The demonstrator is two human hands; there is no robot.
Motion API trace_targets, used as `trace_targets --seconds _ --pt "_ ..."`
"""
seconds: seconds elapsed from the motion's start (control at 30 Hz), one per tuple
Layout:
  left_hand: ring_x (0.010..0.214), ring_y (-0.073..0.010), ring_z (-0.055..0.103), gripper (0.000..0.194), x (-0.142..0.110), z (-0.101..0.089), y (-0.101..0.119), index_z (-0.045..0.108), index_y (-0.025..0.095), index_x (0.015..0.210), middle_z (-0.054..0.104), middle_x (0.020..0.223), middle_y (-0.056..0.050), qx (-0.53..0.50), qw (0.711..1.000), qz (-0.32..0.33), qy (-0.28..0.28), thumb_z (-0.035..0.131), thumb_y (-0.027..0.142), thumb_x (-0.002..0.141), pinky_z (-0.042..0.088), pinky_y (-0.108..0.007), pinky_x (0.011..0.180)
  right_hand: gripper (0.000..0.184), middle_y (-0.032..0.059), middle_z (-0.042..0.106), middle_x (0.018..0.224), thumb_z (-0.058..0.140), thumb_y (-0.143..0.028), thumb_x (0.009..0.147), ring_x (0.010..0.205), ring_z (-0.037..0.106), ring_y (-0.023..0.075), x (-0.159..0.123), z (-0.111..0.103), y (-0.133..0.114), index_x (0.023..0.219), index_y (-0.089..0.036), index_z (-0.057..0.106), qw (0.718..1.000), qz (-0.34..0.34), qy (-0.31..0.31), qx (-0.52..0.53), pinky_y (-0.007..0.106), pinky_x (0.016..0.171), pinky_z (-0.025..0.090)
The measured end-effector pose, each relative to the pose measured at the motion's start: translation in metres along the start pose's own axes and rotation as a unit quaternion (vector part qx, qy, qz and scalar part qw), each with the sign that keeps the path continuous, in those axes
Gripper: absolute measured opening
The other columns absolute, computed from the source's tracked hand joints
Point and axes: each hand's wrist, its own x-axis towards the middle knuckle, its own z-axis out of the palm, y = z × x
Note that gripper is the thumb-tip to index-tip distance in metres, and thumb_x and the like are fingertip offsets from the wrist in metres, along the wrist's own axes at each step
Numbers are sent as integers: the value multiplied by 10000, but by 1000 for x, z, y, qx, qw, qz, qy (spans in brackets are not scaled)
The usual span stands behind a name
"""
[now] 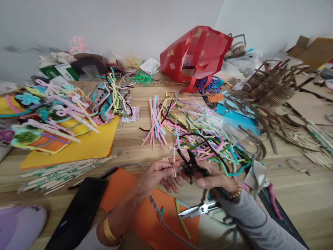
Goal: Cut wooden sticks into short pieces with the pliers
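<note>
My left hand (pixel 156 175) pinches a short, pale wooden stick (pixel 174 154) upright between thumb and fingers, its other fingers loosely spread. Close beside it, my right hand (pixel 217 178) is wrapped around dark-handled pliers (pixel 193 164). The pliers' black jaws are spread apart and point up and left, a little to the right of the stick. Beneath the hands lies a sheet of orange paper (pixel 140 222). Silver scissors (pixel 201 209) rest partly over its right edge, below my right hand. A few cut stick pieces (pixel 165 159) lie just past my left fingers.
A black phone (pixel 78 211) lies at lower left, near bundled wooden sticks (pixel 62 175). Colourful pipe cleaners (pixel 208 139) are heaped ahead, with pipe-cleaner flowers (pixel 49 114) on the left. At the back stands a red bag (pixel 192 55); brown woven baskets (pixel 273 85) sit right.
</note>
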Motion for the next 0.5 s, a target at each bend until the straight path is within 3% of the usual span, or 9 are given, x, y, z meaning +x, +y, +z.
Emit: trace_targets --seconds 0.3,0.5 --pt "565 -133 678 391 -4 -1 2 664 127 779 730 768 -70 59 998 4 -7 639 517 784 467 -183 495 474 23 616 888 665 -472 764 802 532 196 4 5 -9 1180 -245 642 1000 -16 -12 18 296 740 446" --pt "510 -121 658 362 -8 -5 5 623 140 781 716 732 -49 74 997 4 -23 625 502 798 455 -174 460 545 62 623 974 635 -466 789 882 557 238 -7 -6 -22 1253 -183 589 996 81 16 -38 346 817 455"
